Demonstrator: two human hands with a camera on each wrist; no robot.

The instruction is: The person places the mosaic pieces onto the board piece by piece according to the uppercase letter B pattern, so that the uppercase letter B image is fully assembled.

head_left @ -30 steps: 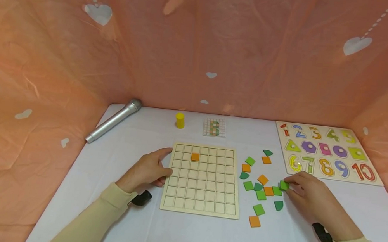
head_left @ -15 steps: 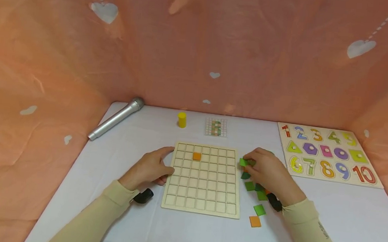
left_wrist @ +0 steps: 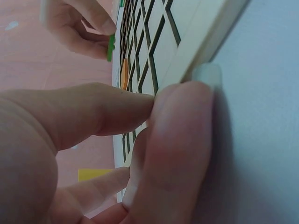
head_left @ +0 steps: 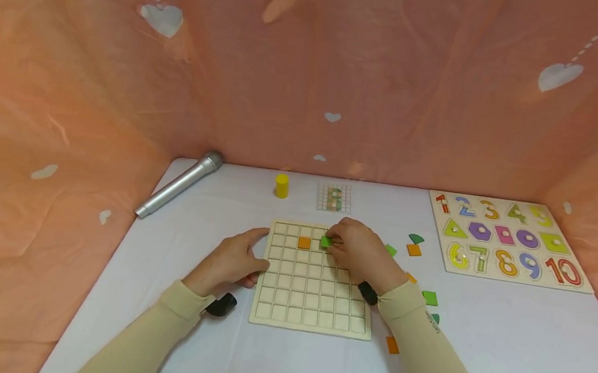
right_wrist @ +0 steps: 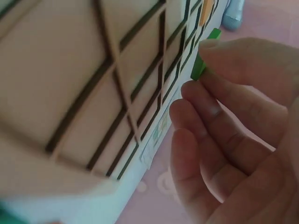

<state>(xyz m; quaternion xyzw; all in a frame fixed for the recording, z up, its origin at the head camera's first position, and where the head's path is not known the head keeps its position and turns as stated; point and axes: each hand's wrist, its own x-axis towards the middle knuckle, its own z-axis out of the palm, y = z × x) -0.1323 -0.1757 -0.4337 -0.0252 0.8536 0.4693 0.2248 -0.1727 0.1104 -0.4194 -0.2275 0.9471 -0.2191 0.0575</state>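
A green tile [head_left: 325,242] is pinched between the thumb and fingertips of the right hand [head_left: 365,253] above the upper part of the gridded board [head_left: 294,315], to the right of, and apart from, the orange tile [head_left: 304,243]. The board's left rim is held by the thumb and curled fingers of the left hand [head_left: 226,263], the index finger being spread from the thumb. If released while tilted, the green tile could be left askew across a divider. A wrong square might be taken, since the squares beneath are partly covered by the fingers. If the forearm were lowered, loose tiles [head_left: 430,298] beside the right sleeve [head_left: 427,337] could be swept aside.
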